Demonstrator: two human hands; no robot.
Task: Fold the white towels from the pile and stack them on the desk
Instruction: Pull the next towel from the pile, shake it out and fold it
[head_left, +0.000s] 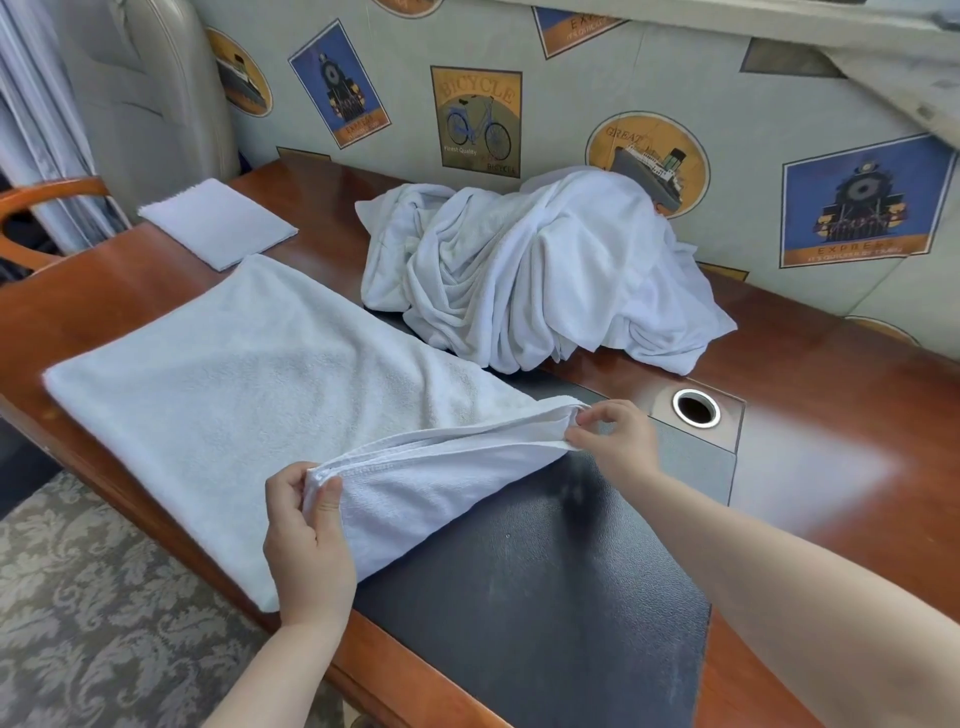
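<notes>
Worktop (831, 395) edge runs diagonally along the near left, dropping to patterned carpet (104, 597); the dark desk pad (545, 597) lies bare to the right of the hands, giving free room there. The white towel (249, 395) lies flat across the left of the worktop, doubled over, its near end lifted off the pad. Left hand (306, 540) pinches the near corner between thumb and fingers; right hand (613, 441) pinches the far corner of the same lifted edge. Behind, a crumpled pile of white towels (530, 275) sits against the poster-print wall (623, 78). One folded towel (218, 223) lies at the far left corner, apart from the flat towel. A round cable hole (696, 408) sits just beyond the right hand. A wooden chair arm (47, 192) curves at the left.
</notes>
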